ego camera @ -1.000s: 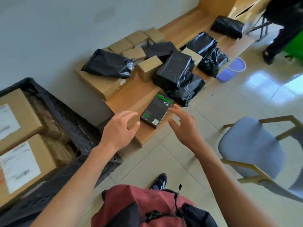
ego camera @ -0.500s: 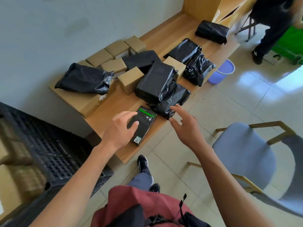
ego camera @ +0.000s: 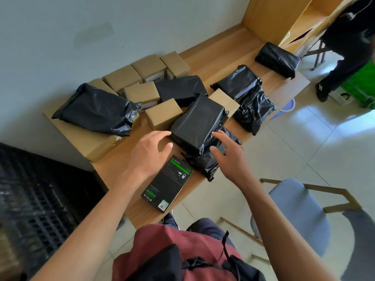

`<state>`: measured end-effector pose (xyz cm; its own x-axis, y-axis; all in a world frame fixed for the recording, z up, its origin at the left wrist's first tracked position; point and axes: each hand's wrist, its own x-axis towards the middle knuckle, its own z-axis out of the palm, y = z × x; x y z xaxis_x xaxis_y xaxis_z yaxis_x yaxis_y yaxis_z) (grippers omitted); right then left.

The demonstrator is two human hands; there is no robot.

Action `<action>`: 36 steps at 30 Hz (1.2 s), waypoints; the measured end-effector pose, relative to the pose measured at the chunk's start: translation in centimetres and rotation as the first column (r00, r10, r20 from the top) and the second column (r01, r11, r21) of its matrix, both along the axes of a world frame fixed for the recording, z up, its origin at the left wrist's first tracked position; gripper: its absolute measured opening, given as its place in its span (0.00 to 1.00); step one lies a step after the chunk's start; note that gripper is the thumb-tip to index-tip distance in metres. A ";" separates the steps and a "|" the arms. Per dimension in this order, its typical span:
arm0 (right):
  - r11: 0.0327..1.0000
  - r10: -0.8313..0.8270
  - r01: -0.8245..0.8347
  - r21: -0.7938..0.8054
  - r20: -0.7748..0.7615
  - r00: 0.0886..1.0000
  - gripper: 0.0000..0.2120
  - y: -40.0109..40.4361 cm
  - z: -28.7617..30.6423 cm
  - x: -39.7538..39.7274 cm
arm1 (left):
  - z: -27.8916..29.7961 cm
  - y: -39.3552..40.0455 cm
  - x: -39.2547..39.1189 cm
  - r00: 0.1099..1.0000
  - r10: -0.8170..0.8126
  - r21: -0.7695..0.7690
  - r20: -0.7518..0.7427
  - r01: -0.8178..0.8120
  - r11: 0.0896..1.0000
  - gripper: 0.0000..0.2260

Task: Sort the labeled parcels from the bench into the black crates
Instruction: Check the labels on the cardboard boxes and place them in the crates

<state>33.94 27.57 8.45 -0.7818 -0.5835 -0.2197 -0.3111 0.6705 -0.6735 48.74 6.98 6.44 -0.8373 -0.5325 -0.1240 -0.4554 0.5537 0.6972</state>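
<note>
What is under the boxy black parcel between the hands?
The boxy black parcel lies on a crumpled black bag, which sticks out at the bench edge. Anything else beneath is covered.

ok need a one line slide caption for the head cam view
Both open hands, left and right, reach for a black-wrapped parcel on the wooden bench, past a black and green retail box.

**Bright daylight, smeared corner**

Lit from the right, with white glare patches on the floor tiles (ego camera: pixel 316 116) beyond the bench (ego camera: pixel 229 47). Soft shadows only. Sharp at the bench; motion-blurred at the black crate (ego camera: pixel 38 199) left of it; bowed toward the edges.
</note>
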 end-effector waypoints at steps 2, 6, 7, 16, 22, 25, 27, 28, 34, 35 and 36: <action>0.999 0.036 -0.036 0.004 0.021 0.999 0.23 -1.3 -0.2 -0.7 | -0.3 -1.0 -0.1 0.999 0.043 0.003 0.015 -0.043 0.999 0.18; 0.989 0.145 -0.145 0.001 0.077 0.986 0.23 -4.7 -1.2 -2.1 | -1.2 -3.0 0.6 0.983 0.174 0.001 0.051 -0.175 0.985 0.20; 0.984 0.179 -0.180 0.003 0.098 0.979 0.23 -5.7 -1.5 -2.3 | -1.5 -3.5 0.9 0.974 0.218 0.004 0.057 -0.218 0.976 0.21; 0.878 0.465 -0.479 0.017 0.209 0.860 0.28 -16.1 -3.8 -2.7 | -3.9 -6.9 6.1 0.756 0.640 -0.008 0.136 -0.645 0.764 0.22; 0.722 0.687 -0.691 0.034 0.085 0.721 0.32 -22.7 -6.7 -2.1 | -5.2 -8.8 8.2 0.628 0.752 -0.068 0.199 -0.757 0.650 0.25; 0.631 0.776 -0.771 0.081 -0.057 0.629 0.32 -26.0 -7.8 -1.2 | -6.2 -9.3 8.6 0.649 0.716 -0.101 0.258 -0.719 0.688 0.27; 0.562 0.825 -0.817 0.126 -0.159 0.543 0.32 -27.7 -8.3 -0.3 | -7.0 -9.5 8.7 0.667 0.666 -0.111 0.334 -0.674 0.731 0.27; 0.523 0.847 -0.836 0.163 -0.202 0.491 0.32 -28.5 -8.6 0.2 | -7.3 -9.6 8.7 0.667 0.643 -0.111 0.376 -0.657 0.746 0.27; 0.354 0.932 -0.852 0.386 -0.222 0.287 0.34 -30.7 -11.0 2.0 | -8.8 -9.6 8.2 0.653 0.541 -0.109 0.530 -0.581 0.807 0.25; 0.350 0.934 -0.844 0.405 -0.222 0.281 0.34 -30.7 -11.3 1.9 | -9.0 -9.5 8.2 0.650 0.540 -0.114 0.534 -0.578 0.808 0.25; 0.351 0.933 -0.838 0.418 -0.229 0.277 0.34 -30.6 -11.5 1.8 | -9.1 -9.4 8.2 0.649 0.545 -0.123 0.530 -0.578 0.807 0.25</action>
<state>35.72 -3.06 -3.09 0.1692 -0.9513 -0.2576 -0.9648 -0.1064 -0.2405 56.90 -2.43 -2.71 -0.1748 -0.8584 -0.4823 -0.9603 0.0405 0.2760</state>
